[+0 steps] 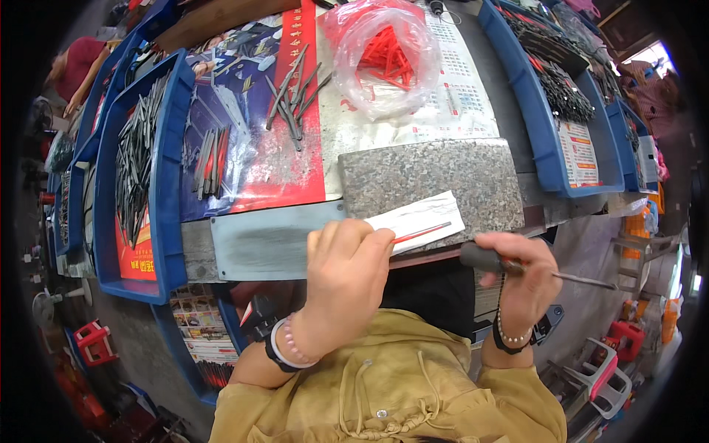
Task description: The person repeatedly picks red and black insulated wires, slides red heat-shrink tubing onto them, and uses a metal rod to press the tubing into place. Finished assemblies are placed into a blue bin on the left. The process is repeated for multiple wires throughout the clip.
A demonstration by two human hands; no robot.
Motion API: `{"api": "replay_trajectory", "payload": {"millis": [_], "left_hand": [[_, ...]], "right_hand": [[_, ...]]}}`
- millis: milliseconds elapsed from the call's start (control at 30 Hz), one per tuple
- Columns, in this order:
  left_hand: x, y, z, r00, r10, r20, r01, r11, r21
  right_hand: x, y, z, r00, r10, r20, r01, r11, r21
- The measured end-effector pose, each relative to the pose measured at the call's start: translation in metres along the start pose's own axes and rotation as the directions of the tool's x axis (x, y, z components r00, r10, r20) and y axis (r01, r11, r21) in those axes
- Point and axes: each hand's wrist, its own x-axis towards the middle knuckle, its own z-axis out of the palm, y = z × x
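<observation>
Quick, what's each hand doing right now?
Left hand: closed, pinching a thin red stick over the white paper.
Right hand: closed around a dark-handled tool, its metal shaft pointing right.

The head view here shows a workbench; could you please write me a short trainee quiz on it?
1. True or false: the left hand holds a thin red-handled piece over the stone slab.
2. What does the right hand grip?
A. a dark-handled tool
B. a paintbrush
C. a cup
3. What lies inside the clear plastic bag?

Key: 1 true. 2 A. 3 Red plastic pieces.
</observation>
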Motion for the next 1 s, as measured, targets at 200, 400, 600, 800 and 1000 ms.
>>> {"api": "replay_trajectory", "payload": {"millis": [200,400,600,800,1000], "left_hand": [[-0.008,-0.013,0.019,0.989,0.146,0.022,-0.148,0.982,0.117],[-0.008,-0.013,0.017,0.984,0.165,0.071,-0.173,0.976,0.13],[-0.013,-0.018,0.006,0.999,0.033,0.013,-0.033,0.999,0.009],[-0.017,-0.026,0.003,0.999,-0.021,-0.026,0.02,0.999,-0.034],[-0.013,-0.024,0.002,0.999,-0.034,-0.013,0.033,0.996,-0.084]], "right_hand": [[0.017,-0.016,0.004,0.997,-0.077,0.028,0.079,0.993,-0.09],[0.046,-0.019,0.024,0.854,-0.391,0.343,0.478,0.85,-0.221],[0.051,0.01,0.041,0.879,0.055,0.473,0.11,0.943,-0.315],[0.043,-0.016,0.051,0.934,0.019,0.356,0.103,0.941,-0.321],[0.054,-0.012,0.07,0.809,0.1,0.58,0.188,0.89,-0.416]]}}
